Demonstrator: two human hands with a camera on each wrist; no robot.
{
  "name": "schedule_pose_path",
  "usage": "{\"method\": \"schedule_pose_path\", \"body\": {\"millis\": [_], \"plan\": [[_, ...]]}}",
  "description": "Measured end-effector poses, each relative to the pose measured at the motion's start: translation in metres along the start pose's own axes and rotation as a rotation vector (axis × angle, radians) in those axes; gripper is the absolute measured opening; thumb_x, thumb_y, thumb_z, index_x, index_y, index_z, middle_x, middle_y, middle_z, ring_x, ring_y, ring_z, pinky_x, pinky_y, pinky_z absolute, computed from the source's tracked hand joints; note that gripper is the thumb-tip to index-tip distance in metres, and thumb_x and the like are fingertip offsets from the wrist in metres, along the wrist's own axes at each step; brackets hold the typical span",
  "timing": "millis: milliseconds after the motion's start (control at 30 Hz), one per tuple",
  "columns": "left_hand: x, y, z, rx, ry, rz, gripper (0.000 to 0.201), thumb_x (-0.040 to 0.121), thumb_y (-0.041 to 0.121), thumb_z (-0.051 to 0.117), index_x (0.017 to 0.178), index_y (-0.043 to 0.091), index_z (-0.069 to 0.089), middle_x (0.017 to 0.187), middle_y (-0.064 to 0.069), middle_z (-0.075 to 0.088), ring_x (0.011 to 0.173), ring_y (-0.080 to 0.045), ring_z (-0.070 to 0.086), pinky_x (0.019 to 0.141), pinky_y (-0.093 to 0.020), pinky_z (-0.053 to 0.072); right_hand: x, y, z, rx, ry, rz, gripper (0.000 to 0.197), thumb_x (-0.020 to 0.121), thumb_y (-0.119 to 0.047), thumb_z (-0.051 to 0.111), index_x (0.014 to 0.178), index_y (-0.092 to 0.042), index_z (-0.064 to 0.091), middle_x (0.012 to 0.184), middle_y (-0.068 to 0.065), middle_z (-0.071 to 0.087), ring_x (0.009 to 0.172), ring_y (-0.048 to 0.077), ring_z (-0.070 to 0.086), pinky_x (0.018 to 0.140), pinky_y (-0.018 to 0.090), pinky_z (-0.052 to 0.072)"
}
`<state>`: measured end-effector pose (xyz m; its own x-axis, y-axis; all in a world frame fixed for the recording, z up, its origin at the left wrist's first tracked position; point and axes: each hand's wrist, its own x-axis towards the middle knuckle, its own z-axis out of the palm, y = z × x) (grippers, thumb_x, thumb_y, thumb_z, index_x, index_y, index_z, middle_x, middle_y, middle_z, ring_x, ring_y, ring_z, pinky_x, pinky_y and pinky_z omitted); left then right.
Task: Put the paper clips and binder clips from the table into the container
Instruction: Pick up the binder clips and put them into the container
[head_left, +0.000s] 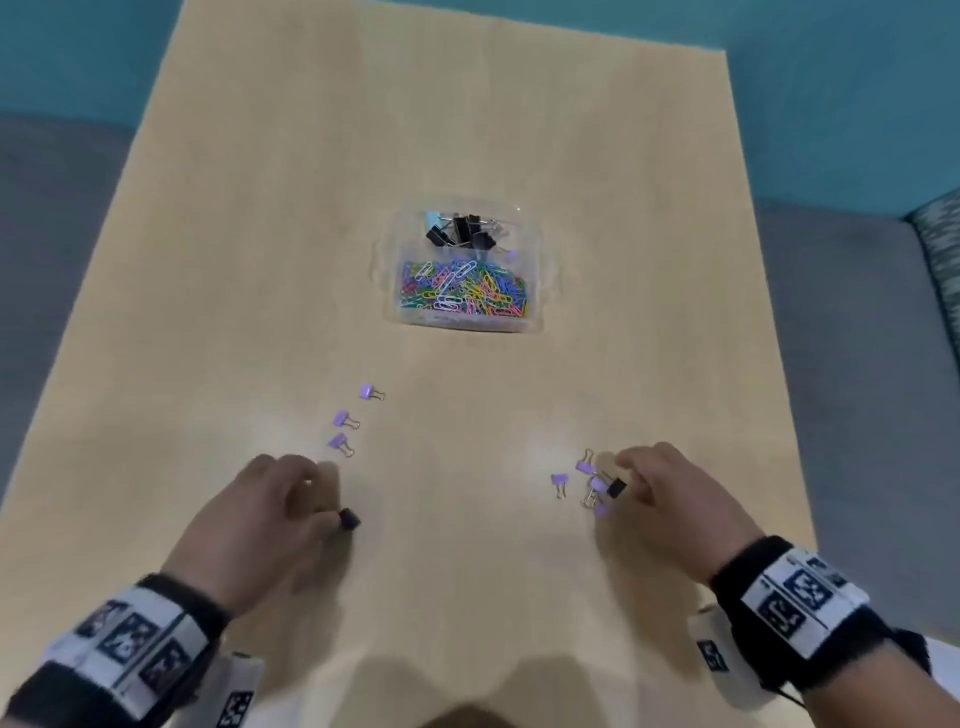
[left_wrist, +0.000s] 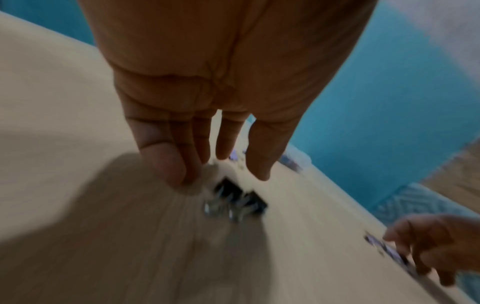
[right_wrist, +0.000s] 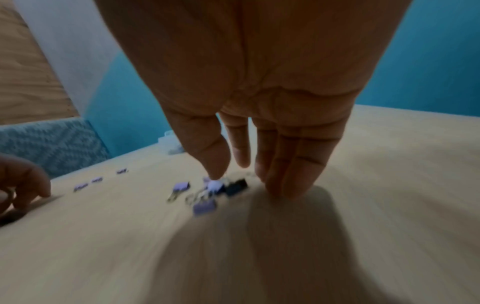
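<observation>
While both hands work the near edge of the worktop, stock reads thus. Left hand: fingers loosely spread over black binder clips, nothing held. Right hand: fingers lowered onto a black clip among four purple ones (grip unclear). Three purple clips lie loose beyond. Farthest, the container holds the coloured paper clips and several binder clips; roughly ten remain out.

Black fuzzy wristbands with white strips of square black-and-white marker tags, bare hands.
</observation>
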<state>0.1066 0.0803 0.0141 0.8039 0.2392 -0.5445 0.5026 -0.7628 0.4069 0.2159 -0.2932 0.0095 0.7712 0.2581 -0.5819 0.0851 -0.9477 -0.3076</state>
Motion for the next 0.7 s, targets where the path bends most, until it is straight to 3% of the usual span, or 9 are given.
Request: {"method": "schedule_pose_path", "body": {"millis": [100,167,267,433,533,600,700], "plan": [[-0.016,0.002,0.028,0.004,0.072,0.01,0.03,0.073,0.045,0.072,0.094,0.039,0.051,0.093,0.013,0.045,0.073,-0.01,0.057,0.067,-0.029,0.044,-0.008,0.001,0.021,0.027,0.147,-0.006,0.026,0.085,-0.019,0.062,0.111,-0.024,0.059,0.099,-0.006,0.047,0.08,0.014,0.05,0.067,0.029,0.038],[-0.016,0.006,0.042,0.046,0.119,0.02,0.022,0.081,0.038,0.066,0.099,0.032,0.055,0.096,0.009,0.044,0.068,-0.015,0.055,0.063,-0.027,0.039,-0.005,-0.002,0.029,0.035,0.2,-0.018,0.015,0.086,-0.016,0.06,0.1,-0.022,0.058,0.093,-0.007,0.045,0.08,0.016,0.049,0.063,0.03,0.036],[-0.013,0.008,0.051,0.081,0.147,0.042,0.012,0.086,0.026,0.06,0.094,0.018,0.056,0.093,0.003,0.041,0.065,-0.02,0.05,0.059,-0.029,0.035,0.001,-0.006,0.033,0.015,0.189,0.023,0.004,0.088,-0.016,0.054,0.09,-0.019,0.053,0.091,-0.004,0.043,0.079,0.02,0.05,0.063,0.032,0.039],[-0.009,0.005,0.05,0.005,0.174,0.058,0.013,0.084,0.023,0.064,0.091,0.019,0.054,0.09,0.003,0.043,0.076,-0.02,0.05,0.066,-0.032,0.041,0.003,-0.01,0.032,0.083,0.193,0.086,0.013,0.081,-0.007,0.05,0.084,-0.02,0.047,0.09,-0.004,0.045,0.078,0.023,0.051,0.06,0.031,0.037],[-0.009,0.002,0.051,0.016,0.185,0.054,0.017,0.083,0.022,0.066,0.078,0.018,0.05,0.085,0.005,0.041,0.065,-0.017,0.05,0.058,-0.031,0.037,0.002,-0.008,0.028,0.171,0.181,0.11,0.017,0.082,-0.008,0.055,0.094,-0.02,0.053,0.096,-0.005,0.047,0.081,0.018,0.054,0.066,0.029,0.04],[-0.01,0.0,0.052,0.008,0.19,0.05,0.024,0.083,0.019,0.066,0.07,0.018,0.045,0.083,0.005,0.04,0.058,-0.018,0.049,0.054,-0.03,0.036,0.0,-0.008,0.026,0.188,0.203,0.103,0.008,0.082,-0.009,0.057,0.086,-0.015,0.055,0.094,-0.001,0.047,0.073,0.018,0.054,0.061,0.028,0.04],[-0.011,-0.001,0.05,0.013,0.201,0.044,0.025,0.084,0.017,0.063,0.07,0.019,0.043,0.079,0.003,0.044,0.058,-0.018,0.049,0.052,-0.029,0.033,-0.003,-0.006,0.026,0.179,0.212,0.089,0.011,0.082,-0.006,0.054,0.075,-0.015,0.051,0.089,0.001,0.047,0.065,0.021,0.053,0.055,0.03,0.041]]}}
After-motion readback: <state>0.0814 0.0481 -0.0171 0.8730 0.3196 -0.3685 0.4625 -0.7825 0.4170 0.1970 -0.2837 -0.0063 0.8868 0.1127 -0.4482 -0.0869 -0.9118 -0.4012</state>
